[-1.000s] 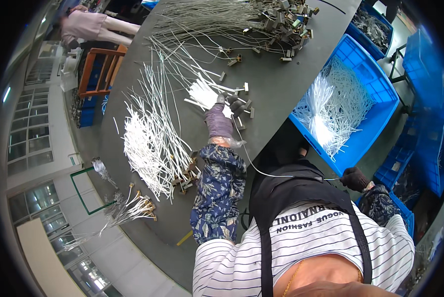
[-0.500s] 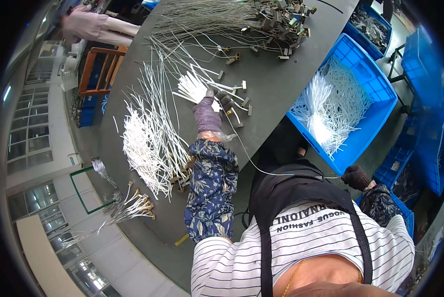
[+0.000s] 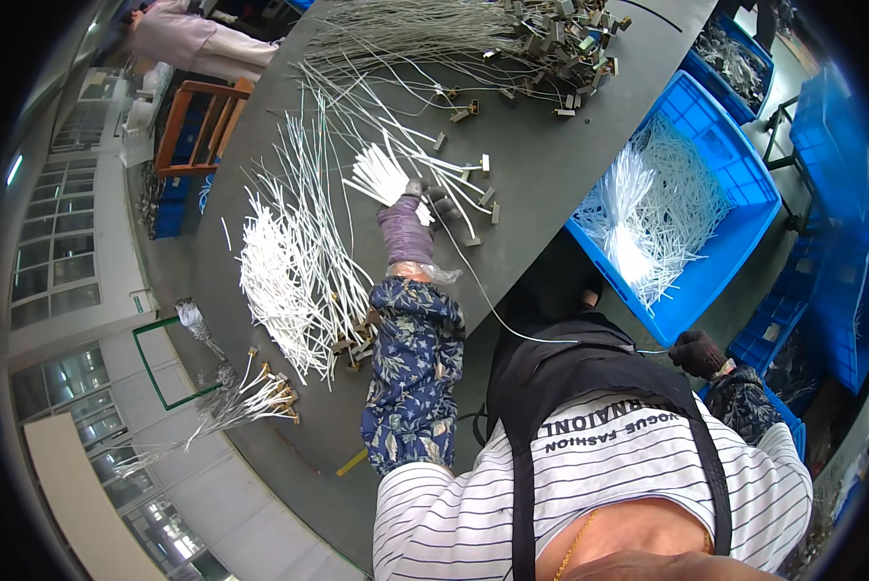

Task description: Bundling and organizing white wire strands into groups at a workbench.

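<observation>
Purple-gloved left hand [image 3: 410, 228]: moved away from blue plastic bin [image 3: 720, 271], gripping white tube bundle [image 3: 376, 174].
Dark-gloved right hand [image 3: 698, 354]: beside bin, pinching thin pale wire [image 3: 550, 341].
Wire: we'd avoid snags.

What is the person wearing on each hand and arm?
Left hand: purplish, dark-fingered glove, clear plastic at the wrist, navy leaf-print oversleeve. Right hand: dark glove, dark patterned oversleeve. Upper arms: white shirt with thin dark stripes.
</observation>
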The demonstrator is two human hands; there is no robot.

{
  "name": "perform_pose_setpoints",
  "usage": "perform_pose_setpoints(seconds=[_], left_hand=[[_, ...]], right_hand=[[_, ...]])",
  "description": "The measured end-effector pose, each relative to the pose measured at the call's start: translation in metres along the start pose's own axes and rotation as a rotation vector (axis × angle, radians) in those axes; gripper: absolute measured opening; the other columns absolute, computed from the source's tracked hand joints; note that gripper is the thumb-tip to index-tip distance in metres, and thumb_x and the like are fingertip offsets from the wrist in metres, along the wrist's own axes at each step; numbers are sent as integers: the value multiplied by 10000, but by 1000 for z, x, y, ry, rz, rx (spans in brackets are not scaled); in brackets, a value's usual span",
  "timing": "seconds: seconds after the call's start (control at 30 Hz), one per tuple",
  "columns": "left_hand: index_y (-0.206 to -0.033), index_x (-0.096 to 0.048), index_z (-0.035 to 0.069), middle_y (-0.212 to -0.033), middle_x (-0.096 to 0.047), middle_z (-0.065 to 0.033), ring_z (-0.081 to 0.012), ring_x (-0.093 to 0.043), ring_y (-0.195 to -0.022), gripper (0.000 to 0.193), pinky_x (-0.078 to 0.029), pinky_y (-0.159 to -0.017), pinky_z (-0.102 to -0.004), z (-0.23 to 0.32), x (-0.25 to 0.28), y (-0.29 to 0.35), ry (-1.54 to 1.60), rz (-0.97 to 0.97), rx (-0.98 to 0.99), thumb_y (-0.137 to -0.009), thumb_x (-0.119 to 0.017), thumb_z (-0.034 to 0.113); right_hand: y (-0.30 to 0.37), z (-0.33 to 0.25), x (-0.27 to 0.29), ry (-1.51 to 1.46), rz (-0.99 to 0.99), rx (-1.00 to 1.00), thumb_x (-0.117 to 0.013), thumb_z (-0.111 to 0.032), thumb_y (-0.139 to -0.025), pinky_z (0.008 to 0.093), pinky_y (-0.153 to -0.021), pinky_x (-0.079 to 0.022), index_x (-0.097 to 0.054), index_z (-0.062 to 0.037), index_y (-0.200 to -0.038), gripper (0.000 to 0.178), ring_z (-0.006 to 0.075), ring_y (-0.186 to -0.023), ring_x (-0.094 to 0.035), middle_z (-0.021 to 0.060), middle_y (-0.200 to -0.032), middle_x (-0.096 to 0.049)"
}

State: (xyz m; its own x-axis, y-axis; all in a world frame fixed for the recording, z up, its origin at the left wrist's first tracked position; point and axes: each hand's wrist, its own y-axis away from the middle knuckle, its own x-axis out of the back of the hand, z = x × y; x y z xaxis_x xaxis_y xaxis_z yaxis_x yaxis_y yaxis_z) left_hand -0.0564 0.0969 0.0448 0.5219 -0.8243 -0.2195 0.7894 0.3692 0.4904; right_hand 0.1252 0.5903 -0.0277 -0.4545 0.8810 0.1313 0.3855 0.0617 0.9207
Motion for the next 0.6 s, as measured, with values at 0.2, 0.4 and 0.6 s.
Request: perform_pose_setpoints(seconds=[0.2, 0.4, 0.6], left_hand=[[-952, -578, -19, -734, -630, -126, -220, -628, -538, 202, -569, -466, -351, 9, -9, 4, -81, -14, -105, -884, -603, 169], [-907, -611, -24, -682, -633, -141, -219, -618, -482, 193, -552, -419, -348, 12, -16, 13, -173, 41, -132, -859, -627, 162], [-938, -593, -7, -704, -647, -143, -208, -624, -492, 209, -548, -416, -342, 14, -10, 6, -140, 1, -125, -859, -643, 179]], right_hand=[[2, -8, 2, 34, -1, 2, -700, -158, -726, 284, -390, -327, -593, -50, -705, 153, 107, -424, -450, 33, -566, -539], [2, -8, -1, 58, 22, -1, -698, -156, -724, 286, -395, -331, -586, -46, -702, 158, 110, -431, -452, 33, -564, -536], [6, -13, -4, 83, 19, 30, -700, -161, -718, 287, -400, -335, -590, -42, -706, 162, 113, -434, -453, 32, -561, -532]])
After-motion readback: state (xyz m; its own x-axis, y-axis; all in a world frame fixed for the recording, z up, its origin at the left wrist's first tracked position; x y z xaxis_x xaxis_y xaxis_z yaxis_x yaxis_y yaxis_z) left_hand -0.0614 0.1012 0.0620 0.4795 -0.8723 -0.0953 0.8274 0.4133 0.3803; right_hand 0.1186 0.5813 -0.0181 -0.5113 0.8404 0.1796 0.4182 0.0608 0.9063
